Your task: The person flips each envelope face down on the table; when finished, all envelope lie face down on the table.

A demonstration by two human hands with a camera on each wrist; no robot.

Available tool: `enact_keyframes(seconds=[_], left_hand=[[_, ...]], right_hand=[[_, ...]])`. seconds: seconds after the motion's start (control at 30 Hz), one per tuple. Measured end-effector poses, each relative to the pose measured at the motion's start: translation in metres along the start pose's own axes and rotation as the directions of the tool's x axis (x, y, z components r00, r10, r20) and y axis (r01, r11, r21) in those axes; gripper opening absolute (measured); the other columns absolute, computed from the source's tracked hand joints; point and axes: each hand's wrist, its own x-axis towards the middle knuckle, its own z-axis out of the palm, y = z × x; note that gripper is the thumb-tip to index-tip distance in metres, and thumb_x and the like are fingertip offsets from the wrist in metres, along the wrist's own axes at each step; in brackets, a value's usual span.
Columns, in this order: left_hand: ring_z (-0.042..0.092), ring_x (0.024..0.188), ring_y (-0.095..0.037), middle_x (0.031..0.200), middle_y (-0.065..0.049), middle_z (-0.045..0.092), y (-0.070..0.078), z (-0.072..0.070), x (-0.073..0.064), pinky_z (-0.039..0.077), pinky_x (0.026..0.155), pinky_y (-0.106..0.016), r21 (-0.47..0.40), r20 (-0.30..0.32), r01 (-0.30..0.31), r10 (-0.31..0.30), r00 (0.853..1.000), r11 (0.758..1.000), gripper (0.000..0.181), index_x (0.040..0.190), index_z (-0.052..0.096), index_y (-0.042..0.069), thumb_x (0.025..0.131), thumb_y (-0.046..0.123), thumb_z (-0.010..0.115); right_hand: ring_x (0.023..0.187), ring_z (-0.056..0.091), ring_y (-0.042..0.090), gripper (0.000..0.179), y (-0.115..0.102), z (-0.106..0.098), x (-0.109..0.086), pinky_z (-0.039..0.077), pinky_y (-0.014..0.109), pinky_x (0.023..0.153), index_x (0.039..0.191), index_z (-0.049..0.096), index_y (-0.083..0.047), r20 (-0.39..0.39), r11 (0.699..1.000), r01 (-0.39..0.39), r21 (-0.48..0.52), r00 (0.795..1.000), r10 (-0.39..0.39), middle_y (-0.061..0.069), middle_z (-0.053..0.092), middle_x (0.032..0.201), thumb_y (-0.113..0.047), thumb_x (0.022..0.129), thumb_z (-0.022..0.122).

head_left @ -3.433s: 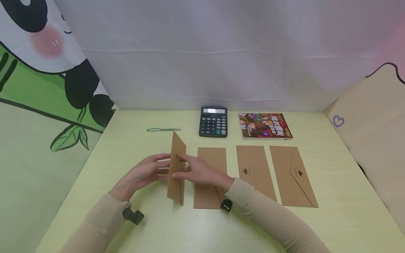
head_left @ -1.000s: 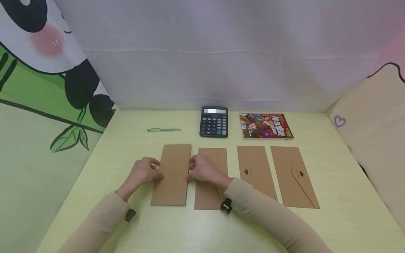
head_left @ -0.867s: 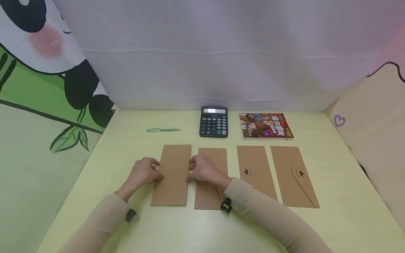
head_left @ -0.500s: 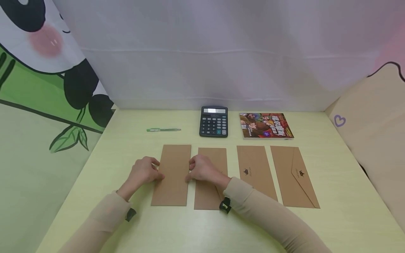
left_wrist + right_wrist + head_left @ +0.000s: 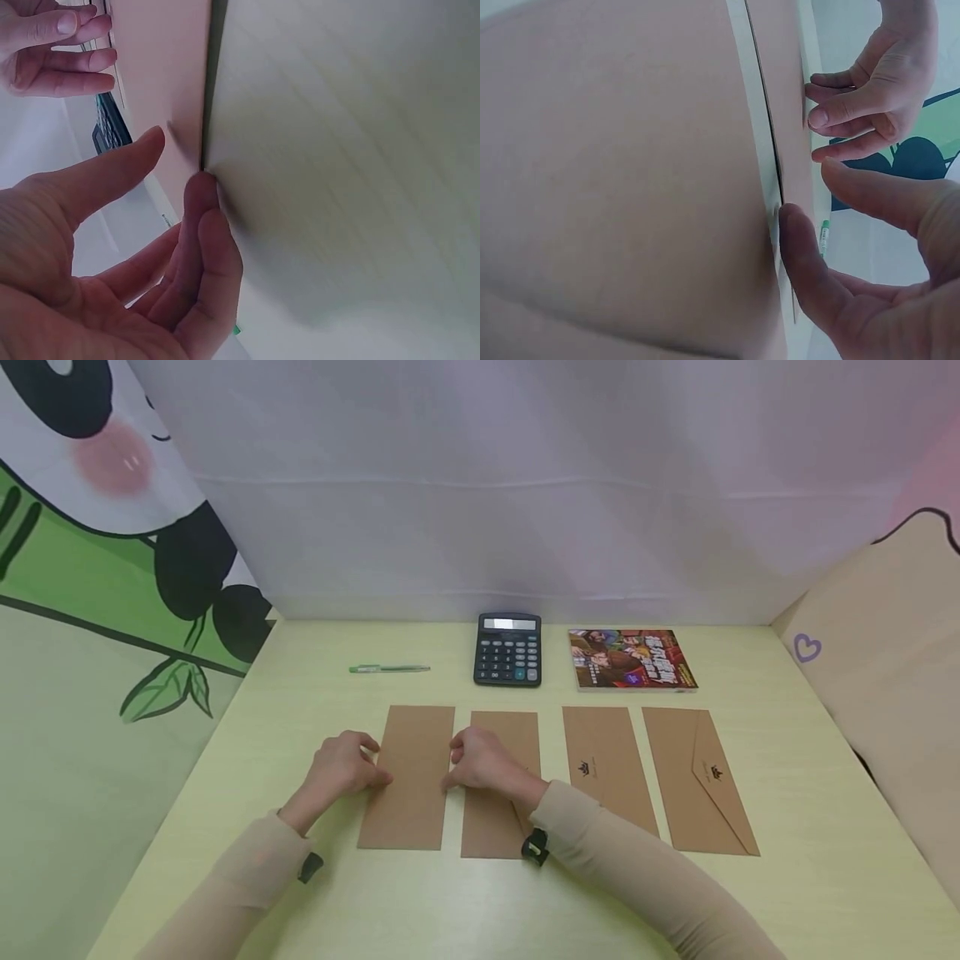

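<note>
Flat on the table lies a plain brown envelope [image 5: 408,793], the leftmost in a row, its blank side up. My left hand [image 5: 341,767] is at its left edge; in the left wrist view the fingertips [image 5: 201,191] touch that edge while the thumb hovers over the paper. At the opposite edge is my right hand [image 5: 483,762], its index fingertip [image 5: 791,221] by the edge and its thumb raised in the right wrist view. Under the right hand lies a second brown envelope [image 5: 487,827], partly covered.
Two more envelopes lie to the right, one with a crown print [image 5: 611,735], one with its flap side up [image 5: 675,785]. Behind the row are a green pen [image 5: 390,668], a black calculator [image 5: 507,652] and a colourful book [image 5: 632,658]. A pale cloth wall [image 5: 525,543] stands at the back.
The leftmost envelope stood upright between both hands at first and now lies flat on the table. Over the last second both hands have stayed nearly still at its edges.
</note>
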Motion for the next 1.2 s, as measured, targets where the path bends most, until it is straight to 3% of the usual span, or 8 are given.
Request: enact_keyframes(seconds=[0.1,0.33,0.53,0.6,0.73,0.87,0.97,1.2], left_hand=[[0.062,0.079,-0.026,0.087,-0.01,0.067,0.002,0.001,0.0,0.049,0.065,-0.038,-0.008,-0.016,-0.008,0.008,1.0,1.0,0.053,0.112,0.063,-0.003,0.071,0.025,0.081],[0.063,0.071,-0.02,0.08,-0.007,0.068,0.015,0.009,-0.002,0.051,0.063,-0.036,-0.104,-0.078,-0.111,0.103,0.992,0.988,0.047,0.112,0.063,-0.005,0.076,0.021,0.079],[0.063,0.072,-0.018,0.08,-0.005,0.068,0.03,0.019,-0.006,0.051,0.065,-0.035,-0.162,-0.07,-0.157,0.147,0.987,0.974,0.04,0.107,0.066,-0.003,0.078,0.021,0.078],[0.062,0.072,-0.017,0.081,-0.005,0.068,0.036,0.022,-0.008,0.051,0.065,-0.034,-0.181,-0.061,-0.175,0.166,0.984,0.968,0.037,0.105,0.068,-0.002,0.078,0.021,0.077],[0.061,0.067,-0.015,0.077,-0.004,0.067,0.05,0.031,-0.012,0.051,0.063,-0.033,-0.256,-0.001,-0.184,0.19,0.982,0.949,0.033,0.103,0.07,-0.001,0.079,0.02,0.078],[0.061,0.058,-0.017,0.064,-0.004,0.064,0.059,0.039,-0.015,0.049,0.058,-0.03,-0.329,0.07,-0.165,0.198,0.978,0.93,0.031,0.101,0.069,-0.002,0.079,0.018,0.079],[0.062,0.054,-0.018,0.058,-0.005,0.062,0.063,0.044,-0.017,0.048,0.056,-0.029,-0.344,0.099,-0.163,0.208,0.973,0.925,0.026,0.098,0.069,-0.001,0.08,0.017,0.078],[0.063,0.051,-0.018,0.057,-0.006,0.059,0.071,0.051,-0.025,0.048,0.058,-0.027,-0.352,0.126,-0.167,0.223,0.967,0.921,0.04,0.114,0.064,-0.007,0.08,0.01,0.077]], right_hand=[[0.083,0.056,0.017,0.064,0.001,-0.004,-0.003,0.047,0.029,0.077,0.119,0.06,0.004,-0.004,1.0,0.02,-0.019,1.0,-0.02,0.003,0.063,0.093,-0.015,0.065,0.089],[0.085,0.056,0.017,0.061,0.012,-0.014,-0.014,0.048,0.031,0.075,0.119,0.061,0.002,-0.041,0.99,0.082,-0.112,0.995,-0.087,0.004,0.063,0.096,-0.016,0.067,0.087],[0.087,0.055,0.017,0.058,0.023,-0.023,-0.026,0.049,0.033,0.077,0.124,0.059,0.002,-0.048,0.979,0.151,-0.136,0.986,-0.159,0.007,0.062,0.106,-0.014,0.073,0.079],[0.085,0.056,0.015,0.057,0.028,-0.025,-0.028,0.049,0.031,0.075,0.126,0.057,0.002,-0.054,0.976,0.165,-0.143,0.983,-0.174,0.006,0.062,0.107,-0.013,0.074,0.077],[0.077,0.054,0.017,0.053,0.036,-0.032,-0.035,0.048,0.032,0.066,0.122,0.058,0.002,-0.07,0.964,0.175,-0.2,0.979,-0.192,0.006,0.061,0.094,-0.013,0.074,0.075],[0.082,0.052,0.021,0.057,0.04,-0.04,-0.044,0.048,0.037,0.071,0.125,0.055,0.003,-0.08,0.955,0.141,-0.26,0.983,-0.167,0.009,0.059,0.096,-0.014,0.075,0.078],[0.09,0.051,0.022,0.068,0.046,-0.044,-0.048,0.047,0.038,0.081,0.133,0.05,0.002,-0.063,0.951,0.136,-0.278,0.985,-0.16,0.009,0.057,0.106,-0.018,0.075,0.081],[0.094,0.051,0.023,0.08,0.063,-0.051,-0.054,0.047,0.04,0.083,0.133,0.048,0.001,-0.048,0.95,0.108,-0.292,0.991,-0.127,0.01,0.057,0.11,-0.022,0.068,0.087]])
